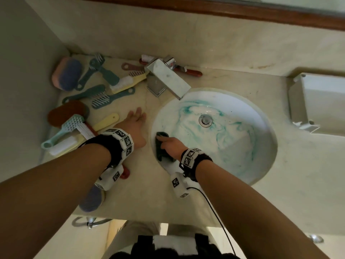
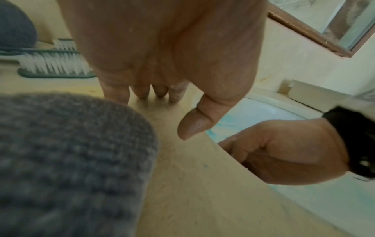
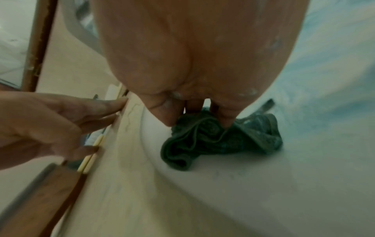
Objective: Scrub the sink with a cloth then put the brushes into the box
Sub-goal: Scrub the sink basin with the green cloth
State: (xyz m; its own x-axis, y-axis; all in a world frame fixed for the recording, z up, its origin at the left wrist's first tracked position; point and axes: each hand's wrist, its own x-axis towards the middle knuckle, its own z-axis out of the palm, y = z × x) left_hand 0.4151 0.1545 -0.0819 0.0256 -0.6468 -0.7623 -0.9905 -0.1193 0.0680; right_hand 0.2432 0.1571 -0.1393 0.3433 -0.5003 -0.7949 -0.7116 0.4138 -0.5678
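Half-done at best: right hand (image 1: 169,144) fingers press the cloth (image 1: 162,146) in the foamy sink (image 1: 261,116), left hand (image 1: 135,121) flat with fingers straight, brushes (image 1: 100,85) unboxed.

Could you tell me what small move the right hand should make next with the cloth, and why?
Probably sweep the cloth from the near-left wall toward the drain. The right hand presses it at the sink's left edge, while blue-green streaks still cover the basin's middle and right. The left hand rests flat on the counter.

The grey scrubber (image 2: 67,160) is blurred and cut off by the left wrist view's edge.
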